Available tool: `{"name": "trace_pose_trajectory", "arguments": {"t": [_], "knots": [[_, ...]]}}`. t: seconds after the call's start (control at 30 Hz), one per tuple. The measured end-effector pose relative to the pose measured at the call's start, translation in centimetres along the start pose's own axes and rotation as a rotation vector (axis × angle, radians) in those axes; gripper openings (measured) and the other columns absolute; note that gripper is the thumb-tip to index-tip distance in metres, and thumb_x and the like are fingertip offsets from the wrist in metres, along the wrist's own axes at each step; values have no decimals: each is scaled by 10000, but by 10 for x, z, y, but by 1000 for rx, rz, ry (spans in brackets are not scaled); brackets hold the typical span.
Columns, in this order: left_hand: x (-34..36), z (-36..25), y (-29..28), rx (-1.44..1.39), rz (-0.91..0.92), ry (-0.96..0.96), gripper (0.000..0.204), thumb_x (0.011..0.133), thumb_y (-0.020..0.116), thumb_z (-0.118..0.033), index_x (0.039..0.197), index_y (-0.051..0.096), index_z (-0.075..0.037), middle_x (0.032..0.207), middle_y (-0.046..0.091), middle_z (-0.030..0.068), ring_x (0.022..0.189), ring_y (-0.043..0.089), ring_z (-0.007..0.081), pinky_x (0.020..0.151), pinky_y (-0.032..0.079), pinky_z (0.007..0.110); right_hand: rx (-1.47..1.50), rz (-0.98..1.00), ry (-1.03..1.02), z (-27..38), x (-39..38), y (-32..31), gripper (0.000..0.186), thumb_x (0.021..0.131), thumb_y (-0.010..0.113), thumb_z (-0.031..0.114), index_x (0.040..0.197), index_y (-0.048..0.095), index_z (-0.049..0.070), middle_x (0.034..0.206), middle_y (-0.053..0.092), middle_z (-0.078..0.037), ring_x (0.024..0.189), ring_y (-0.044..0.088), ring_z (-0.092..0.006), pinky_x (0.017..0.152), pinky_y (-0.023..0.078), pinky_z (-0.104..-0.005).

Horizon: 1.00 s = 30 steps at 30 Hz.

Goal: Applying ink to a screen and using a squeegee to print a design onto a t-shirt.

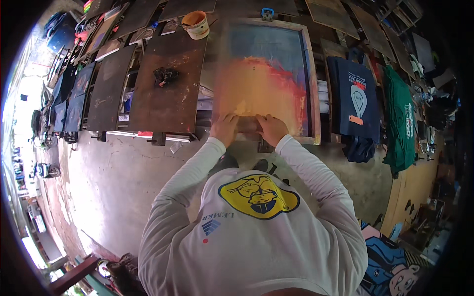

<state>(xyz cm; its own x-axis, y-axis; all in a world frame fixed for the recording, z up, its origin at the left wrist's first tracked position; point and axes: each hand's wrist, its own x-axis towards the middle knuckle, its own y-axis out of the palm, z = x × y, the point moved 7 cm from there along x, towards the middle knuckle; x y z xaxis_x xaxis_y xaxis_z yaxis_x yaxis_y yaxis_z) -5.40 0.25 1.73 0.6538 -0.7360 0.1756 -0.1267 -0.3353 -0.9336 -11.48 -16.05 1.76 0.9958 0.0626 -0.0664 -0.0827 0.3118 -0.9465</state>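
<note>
A wood-edged printing screen [311, 84] lies in front of me. Its mesh is blue-grey at the far end, with orange and red ink [252, 81] smeared over the middle and near part. At the near end, a squeegee [249, 124] spans the space between my hands. My left hand [225, 127] is closed on its left end, fingers bent over the top edge. Its right end is in my right hand [272, 129], closed in the same way. The squeegee's lower edge and whatever lies beneath the screen are hidden.
An ink-stained bucket [196, 25] stands at the far left of the screen. A brown board [170, 101] with a dark crumpled rag [165, 76] lies to the left. To the right are a navy printed bag [349, 89] and green cloth [399, 118]. A blue-handled clamp [267, 14] sits at the screen's far edge.
</note>
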Motion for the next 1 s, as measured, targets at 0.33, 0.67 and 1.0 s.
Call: {"name": "trace_pose_trajectory", "arguments": {"t": [0.33, 0.67, 1.0], "knots": [[13, 0, 20, 131, 23, -17, 485, 792, 661, -182, 1254, 581, -60, 1274, 586, 75, 1196, 526, 270, 921, 523, 377, -21, -57, 32, -16, 10, 14, 464, 872, 631, 213, 1311, 524, 111, 1061, 621, -183, 906, 678, -361, 767, 564, -434], [17, -13, 29, -61, 28, 55, 546, 745, 698, -151, 1271, 590, -52, 1286, 589, 63, 1241, 506, 247, 1000, 479, 375, -55, -5, 98, -27, -13, -1, 504, 837, 656, 186, 1312, 527, 76, 1054, 624, -190, 899, 680, -358, 771, 565, -439], [38, 20, 21, -31, 23, 68, 589, 717, 731, -131, 1282, 588, -43, 1310, 586, 73, 1238, 519, 253, 1038, 453, 376, -33, -71, 113, -24, 26, 12, 471, 869, 590, 144, 1331, 518, 88, 1080, 625, -191, 952, 670, -373, 808, 554, -447]]}}
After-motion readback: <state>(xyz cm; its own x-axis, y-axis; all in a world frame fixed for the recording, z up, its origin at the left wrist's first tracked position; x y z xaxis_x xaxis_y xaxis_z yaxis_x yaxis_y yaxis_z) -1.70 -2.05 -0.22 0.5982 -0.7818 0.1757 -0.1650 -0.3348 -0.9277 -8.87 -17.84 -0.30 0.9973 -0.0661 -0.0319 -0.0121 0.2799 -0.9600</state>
